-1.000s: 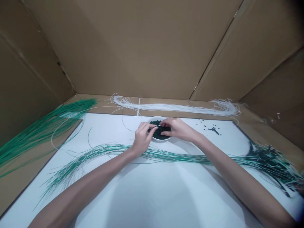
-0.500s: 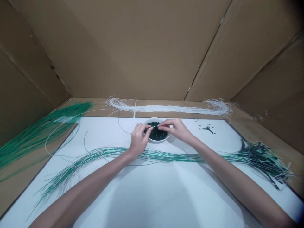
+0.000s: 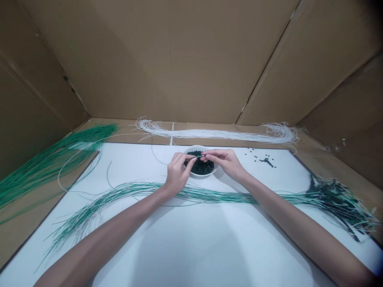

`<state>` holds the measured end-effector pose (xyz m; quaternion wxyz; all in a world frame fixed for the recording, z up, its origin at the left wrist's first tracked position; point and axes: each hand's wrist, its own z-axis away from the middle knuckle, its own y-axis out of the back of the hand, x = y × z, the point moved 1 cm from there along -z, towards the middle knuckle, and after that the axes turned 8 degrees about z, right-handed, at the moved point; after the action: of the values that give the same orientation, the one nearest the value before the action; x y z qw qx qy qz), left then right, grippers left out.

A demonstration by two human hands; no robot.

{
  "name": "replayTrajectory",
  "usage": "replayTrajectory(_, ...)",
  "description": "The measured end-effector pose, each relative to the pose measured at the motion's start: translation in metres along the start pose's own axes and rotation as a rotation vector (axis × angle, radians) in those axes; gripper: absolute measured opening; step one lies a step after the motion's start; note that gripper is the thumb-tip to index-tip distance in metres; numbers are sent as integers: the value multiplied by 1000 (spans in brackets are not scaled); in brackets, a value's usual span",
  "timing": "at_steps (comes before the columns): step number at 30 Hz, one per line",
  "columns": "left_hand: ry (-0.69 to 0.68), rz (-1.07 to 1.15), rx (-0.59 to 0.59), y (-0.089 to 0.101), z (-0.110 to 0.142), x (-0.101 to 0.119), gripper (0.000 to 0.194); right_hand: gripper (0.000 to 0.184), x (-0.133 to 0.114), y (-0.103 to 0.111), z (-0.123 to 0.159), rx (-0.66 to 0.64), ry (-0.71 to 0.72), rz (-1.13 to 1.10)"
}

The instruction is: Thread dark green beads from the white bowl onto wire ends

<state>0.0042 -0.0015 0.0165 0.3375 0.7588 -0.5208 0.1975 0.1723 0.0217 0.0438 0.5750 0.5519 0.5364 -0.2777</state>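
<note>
Over a white bowl (image 3: 216,169) filled with dark green-black beads (image 3: 202,166), both hands meet at a thin pale strand (image 3: 200,156). My left hand (image 3: 177,169) pinches this strand between thumb and fingers. My right hand (image 3: 226,161) is closed in a pinch at the strand's other end, with what looks like a small dark bead at its fingertips. Below my hands, a bundle of green and white strands (image 3: 215,196) stretches across the board and passes under both forearms. Its right end carries many dark beads (image 3: 336,195).
Loose dark beads (image 3: 267,161) are scattered right of the bowl on the white board (image 3: 191,243). Behind lies a bundle of white strands (image 3: 215,134). Green strands (image 3: 56,159) spread at the left. Cardboard walls (image 3: 167,59) stand at the back and sides.
My right fingertips have drawn slightly away from the left, and a dark spot now shows at them on the strand. The view has shifted a little.
</note>
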Motion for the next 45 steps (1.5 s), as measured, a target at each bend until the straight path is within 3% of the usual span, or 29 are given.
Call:
replayTrajectory(28,-9,6,0,0,0,0,8,23,-2,-2,2,34,-41,-61)
replayTrajectory(45,-80,-30,-36,1,2,0,8,23,-1,-2,1,7,-1,22)
